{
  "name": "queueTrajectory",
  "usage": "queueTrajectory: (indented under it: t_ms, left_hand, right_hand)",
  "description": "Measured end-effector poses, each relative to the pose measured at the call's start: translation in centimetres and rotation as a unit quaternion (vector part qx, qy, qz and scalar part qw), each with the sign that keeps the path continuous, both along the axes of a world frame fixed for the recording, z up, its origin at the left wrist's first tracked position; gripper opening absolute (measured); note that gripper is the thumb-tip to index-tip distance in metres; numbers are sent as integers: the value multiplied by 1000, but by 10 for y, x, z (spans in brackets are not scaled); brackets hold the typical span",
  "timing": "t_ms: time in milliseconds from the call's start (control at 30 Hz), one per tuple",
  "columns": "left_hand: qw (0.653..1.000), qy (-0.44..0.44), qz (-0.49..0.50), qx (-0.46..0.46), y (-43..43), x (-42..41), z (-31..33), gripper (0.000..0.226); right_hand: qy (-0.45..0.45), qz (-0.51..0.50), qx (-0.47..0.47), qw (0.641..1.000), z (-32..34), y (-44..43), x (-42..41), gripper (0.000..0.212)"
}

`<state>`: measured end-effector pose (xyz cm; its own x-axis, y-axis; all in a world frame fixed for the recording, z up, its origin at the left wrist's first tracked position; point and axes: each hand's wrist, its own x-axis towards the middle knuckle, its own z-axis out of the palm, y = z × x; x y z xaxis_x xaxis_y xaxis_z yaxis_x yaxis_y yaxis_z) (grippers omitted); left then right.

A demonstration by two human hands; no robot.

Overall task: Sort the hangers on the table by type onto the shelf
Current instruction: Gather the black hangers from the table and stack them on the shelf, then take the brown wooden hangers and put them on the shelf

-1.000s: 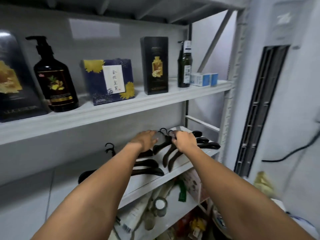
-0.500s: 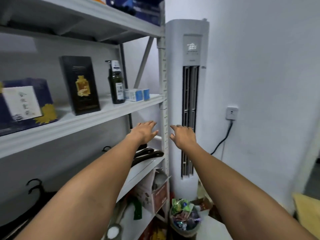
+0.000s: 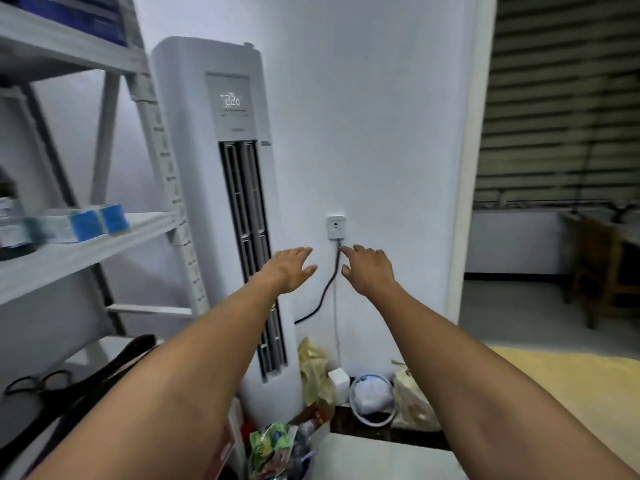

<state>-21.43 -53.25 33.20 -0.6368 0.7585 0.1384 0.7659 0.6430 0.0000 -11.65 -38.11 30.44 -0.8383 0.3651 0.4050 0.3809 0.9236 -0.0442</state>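
Hands first: your left hand point(image 3: 287, 270) and your right hand point(image 3: 369, 270) are both stretched out in front of you, fingers spread wide, palms down, holding nothing. They hang side by side with a small gap between them, in front of the white wall point(image 3: 381, 133). A dark cord point(image 3: 327, 289) shows through that gap, running down from a wall socket point(image 3: 336, 226) just above your right fingertips.

The hangers point(image 3: 86, 379) lie at the lower left, on a low board of the shelf point(image 3: 86, 251). You can only see a few dark shapes there; your left forearm covers part of them and the frame edge cuts off the rest, so their type and count cannot be told.

The shelf is blurred. On its middle board sit small blue and white boxes point(image 3: 79, 223), too smeared to read. A dark bottle at the far left edge is mostly cut off.

A tall white air conditioner point(image 3: 207, 64) stands between the shelf and the wall. Its base is hidden behind your left arm and a pile of bags point(image 3: 311, 372) on the floor, whose contents are hard to make out.
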Motion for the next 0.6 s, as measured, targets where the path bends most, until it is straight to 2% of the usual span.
queueTrajectory:
  t_ms: [300, 600]
  left_hand:
    - [991, -12, -129, 13, 161, 10, -22, 58]
    - [962, -63, -264, -7, 288, 65, -63, 57]
  right_hand:
    - [-22, -148, -7, 989, -24, 136, 49, 48]
    - [-50, -290, -42, 955, -53, 225, 141, 48]
